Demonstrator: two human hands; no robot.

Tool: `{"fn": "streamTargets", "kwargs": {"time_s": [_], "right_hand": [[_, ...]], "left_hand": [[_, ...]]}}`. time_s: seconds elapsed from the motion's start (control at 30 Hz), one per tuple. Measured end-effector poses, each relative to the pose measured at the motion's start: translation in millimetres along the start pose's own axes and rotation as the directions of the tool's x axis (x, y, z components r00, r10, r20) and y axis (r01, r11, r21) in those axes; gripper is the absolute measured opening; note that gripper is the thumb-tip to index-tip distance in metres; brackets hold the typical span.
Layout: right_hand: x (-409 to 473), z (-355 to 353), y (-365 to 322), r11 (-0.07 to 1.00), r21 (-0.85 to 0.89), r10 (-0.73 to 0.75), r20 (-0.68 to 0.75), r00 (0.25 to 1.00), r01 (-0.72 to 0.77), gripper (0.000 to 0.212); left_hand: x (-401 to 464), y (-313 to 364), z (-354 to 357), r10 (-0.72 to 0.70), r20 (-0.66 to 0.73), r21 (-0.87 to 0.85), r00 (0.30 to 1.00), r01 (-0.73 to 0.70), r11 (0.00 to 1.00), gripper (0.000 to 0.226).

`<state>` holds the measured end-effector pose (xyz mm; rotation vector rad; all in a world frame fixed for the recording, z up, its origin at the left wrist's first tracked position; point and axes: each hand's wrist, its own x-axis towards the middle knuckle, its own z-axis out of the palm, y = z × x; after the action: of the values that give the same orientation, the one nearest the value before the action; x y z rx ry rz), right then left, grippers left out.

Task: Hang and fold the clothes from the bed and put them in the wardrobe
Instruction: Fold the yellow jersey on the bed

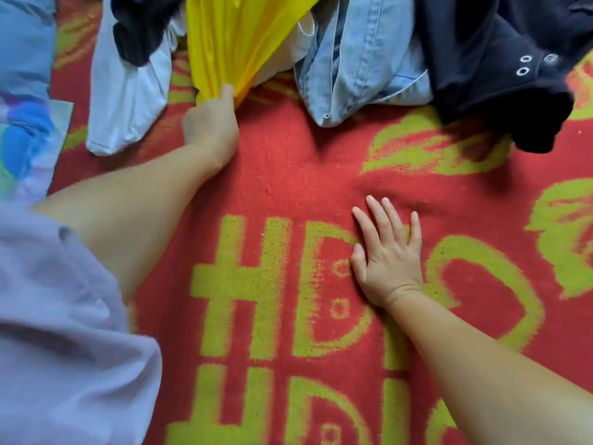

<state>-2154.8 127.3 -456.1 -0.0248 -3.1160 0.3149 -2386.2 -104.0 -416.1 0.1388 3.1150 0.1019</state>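
I see the red blanket (288,175) covering the bed, with the clothes heaped along its far edge: dark hoodie (500,59), denim jacket (359,59), white shirt (128,101), yellow cloth (231,43). My left hand (211,123) pinches the yellow cloth's lower edge; my right hand (390,252) lies flat, fingers spread, holding nothing. I'd draw the cloth out slowly (the pile overlaps it) onto the bare blanket.

Soft, even light is falling across the red blanket (288,175), leaving colours saturated and no glare showing. Faint shadows are pooling under the dark garment (513,75) and the denim (359,69). The whole picture is looking slightly soft, and the edges are bending and blurring outward, most along the lilac sleeve (64,332).
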Motion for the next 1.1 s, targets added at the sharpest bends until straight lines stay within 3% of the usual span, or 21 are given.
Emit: {"fn": "streamTargets", "kwargs": {"time_s": [0.1, 0.23, 0.3, 0.37, 0.43, 0.5, 0.57, 0.63, 0.7, 0.77, 0.83, 0.9, 0.97, 1.03, 1.1], "right_hand": [[0, 2, 0, 1.0, 0.016, 0.004, 0.002, 1.0, -0.004, 0.061], [3, 2, 3, 1.0, 0.001, 0.004, 0.049, 0.999, -0.004, 0.062], [0, -2, 1, 1.0, -0.01, 0.025, 0.106, 0.994, -0.024, 0.058], [-21, -11, -10, 0.997, 0.033, 0.07, 0.176, 0.982, -0.077, 0.059], [-63, -28, -26, 0.987, 0.124, 0.067, 0.277, 0.959, -0.105, 0.075], [-111, -56, -40, 0.989, 0.145, -0.039, 0.421, 0.906, -0.025, 0.09], [-143, -90, -48, 0.987, 0.107, -0.157, 0.529, 0.834, 0.118, 0.086], [-155, -128, -54, 0.965, 0.08, -0.247, 0.597, 0.763, 0.25, 0.061], [-151, -176, -60, 0.956, 0.082, -0.273, 0.606, 0.747, 0.283, 0.041], [-135, -238, -64, 0.98, 0.141, -0.195, 0.539, 0.819, 0.141, 0.033], [-118, -306, -69, 0.968, 0.249, -0.106, 0.431, 0.896, -0.005, 0.027], [-102, -374, -78, 0.948, 0.317, -0.106, 0.319, 0.942, -0.001, 0.018], [-91, -434, -92, 0.931, 0.363, -0.121, 0.218, 0.968, 0.035, 0.014], [-88, -490, -105, 0.894, 0.446, -0.1, 0.137, 0.985, 0.029, 0.022], [-88, -539, -112, 0.847, 0.53, -0.079, 0.068, 0.995, 0.031, 0.024]], "left_hand": [[-76, 13, 12, 0.137, 0.047, 0.076, 0.989, -0.14, 0.987, 0.027], [-179, 30, 17, 0.209, 0.059, 0.199, 0.976, -0.216, 0.956, 0.023], [-232, 37, 17, 0.177, 0.291, 0.111, 0.94, -0.217, 0.97, 0.028], [-287, 41, 15, 0.167, 0.407, 0.016, 0.898, -0.19, 0.982, 0.031], [-345, 48, 2, 0.151, 0.485, -0.052, 0.861, -0.144, 0.988, 0.04], [-399, 61, -29, 0.158, 0.592, -0.11, 0.79, -0.115, 0.987, 0.052], [-436, 78, -67, 0.219, 0.626, -0.187, 0.749, -0.128, 0.974, 0.056], [-448, 94, -115, 0.301, 0.596, -0.282, 0.744, -0.157, 0.946, 0.051], [-435, 100, -167, 0.32, 0.539, -0.3, 0.779, -0.178, 0.937, 0.049], [-406, 93, -222, 0.262, 0.478, -0.238, 0.839, -0.163, 0.957, 0.054], [-374, 79, -276, 0.169, 0.407, -0.198, 0.898, -0.094, 0.976, 0.044], [-344, 63, -330, 0.118, 0.323, -0.223, 0.939, -0.045, 0.974, 0.02], [-321, 48, -381, 0.111, 0.208, -0.303, 0.972, -0.044, 0.952, 0.01], [-308, 37, -430, 0.099, 0.049, -0.49, 0.994, -0.062, 0.869, 0.015], [-304, 32, -475, 0.023, -0.091, -0.735, 0.996, -0.083, 0.672, 0.019]]}}
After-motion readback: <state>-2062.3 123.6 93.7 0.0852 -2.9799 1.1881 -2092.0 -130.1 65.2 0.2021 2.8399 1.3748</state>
